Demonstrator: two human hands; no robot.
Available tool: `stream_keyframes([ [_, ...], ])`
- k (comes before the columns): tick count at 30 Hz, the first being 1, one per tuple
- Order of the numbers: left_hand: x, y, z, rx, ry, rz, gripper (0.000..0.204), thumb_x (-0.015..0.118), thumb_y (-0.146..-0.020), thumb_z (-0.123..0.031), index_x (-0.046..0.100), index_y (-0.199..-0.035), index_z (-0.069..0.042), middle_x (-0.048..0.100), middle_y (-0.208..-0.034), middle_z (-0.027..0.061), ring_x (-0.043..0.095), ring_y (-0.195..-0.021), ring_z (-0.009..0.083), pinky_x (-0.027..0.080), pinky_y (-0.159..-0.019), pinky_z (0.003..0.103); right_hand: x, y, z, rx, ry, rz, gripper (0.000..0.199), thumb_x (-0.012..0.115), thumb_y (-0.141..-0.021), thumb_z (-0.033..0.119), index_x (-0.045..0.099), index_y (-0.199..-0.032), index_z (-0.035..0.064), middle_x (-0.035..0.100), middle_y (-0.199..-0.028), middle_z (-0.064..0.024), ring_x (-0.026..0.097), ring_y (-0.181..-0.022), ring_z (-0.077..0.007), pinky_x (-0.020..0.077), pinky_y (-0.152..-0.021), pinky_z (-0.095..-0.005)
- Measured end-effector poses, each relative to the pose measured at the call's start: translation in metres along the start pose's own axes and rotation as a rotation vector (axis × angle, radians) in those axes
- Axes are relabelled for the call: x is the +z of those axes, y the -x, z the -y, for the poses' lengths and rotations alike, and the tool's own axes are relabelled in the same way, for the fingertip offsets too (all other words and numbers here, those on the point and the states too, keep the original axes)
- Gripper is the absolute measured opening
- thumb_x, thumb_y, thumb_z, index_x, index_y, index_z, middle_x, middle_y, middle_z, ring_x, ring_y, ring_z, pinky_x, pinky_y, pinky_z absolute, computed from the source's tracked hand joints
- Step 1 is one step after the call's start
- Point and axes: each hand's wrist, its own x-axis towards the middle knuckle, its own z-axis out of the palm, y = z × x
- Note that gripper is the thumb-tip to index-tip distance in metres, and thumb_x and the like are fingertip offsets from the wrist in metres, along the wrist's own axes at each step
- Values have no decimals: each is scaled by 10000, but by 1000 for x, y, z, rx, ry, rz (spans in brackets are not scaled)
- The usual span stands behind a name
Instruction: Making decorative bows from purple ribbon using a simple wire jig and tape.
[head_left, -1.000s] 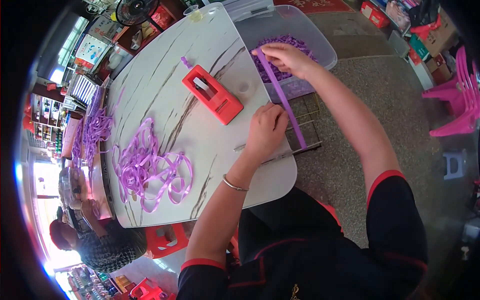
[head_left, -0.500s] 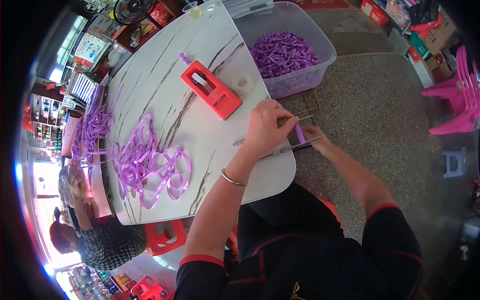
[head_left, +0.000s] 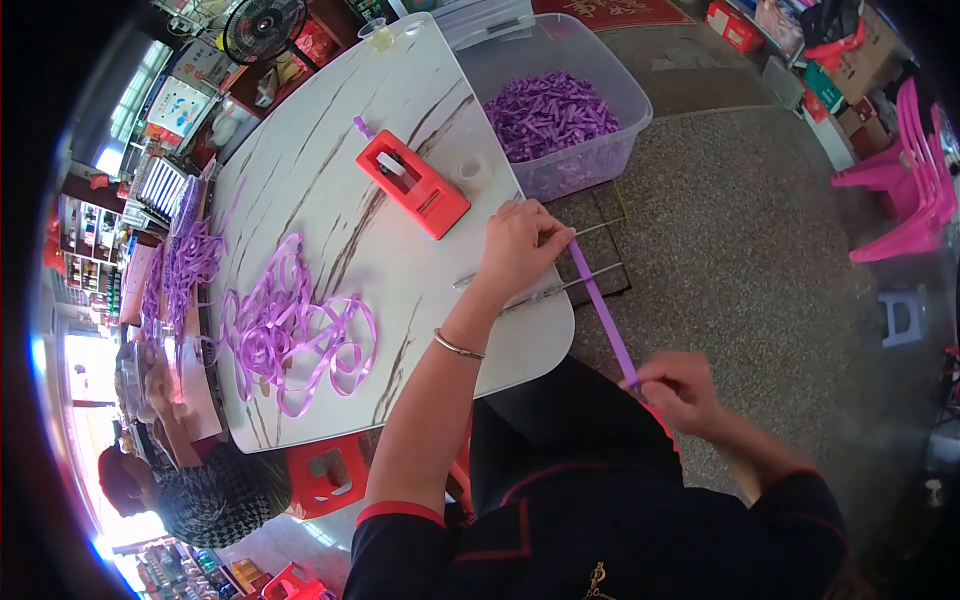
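purple ribbon strip (head_left: 600, 308) | flat, narrow, glossy | pulled taut and straight | slants off the near right edge of the desk (head_left: 330, 190), out over the floor | upper end under the left hand (head_left: 520, 248) at the desk edge | lower end pinched in the right hand (head_left: 680, 388), well clear of the desk

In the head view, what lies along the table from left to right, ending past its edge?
Purple ribbon heap at the far left → loose purple ribbon loops → red tape dispenser → left hand → stretched purple strip → right hand → pink plastic chairs.
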Motion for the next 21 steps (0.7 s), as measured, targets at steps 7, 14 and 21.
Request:
stream_keyframes([
  [7, 1, 0, 1, 43, 92, -113, 135, 582, -781, -137, 599, -695, -35, 562, -689, 82, 534, -713, 270, 415, -665, 372, -13, -137, 15, -89, -149, -113, 217, 489, -893, 154, 653, -913, 13, 444, -622, 69, 367, -513, -25, 262, -450, -192],
  [14, -4, -2, -3, -123, 209, -114, 132, 528, -814, -97, 529, -738, 10, 554, -742, 145, 531, -733, 323, 418, -685, 398, -18, -208, -60, 273, -374, 27, 215, 516, -897, 226, 664, -965, 86, 399, -609, 108, 294, -490, 5, 199, -436, -180],
  [21, -6, -1, -1, -131, 258, -95, 123, 554, -804, -95, 536, -743, 10, 546, -719, 138, 531, -710, 306, 421, -649, 390, -13, -207, -76, 386, -501, 63, 198, 537, -886, 251, 651, -973, 114, 441, -638, 104, 321, -492, 4, 217, -432, -178],
])
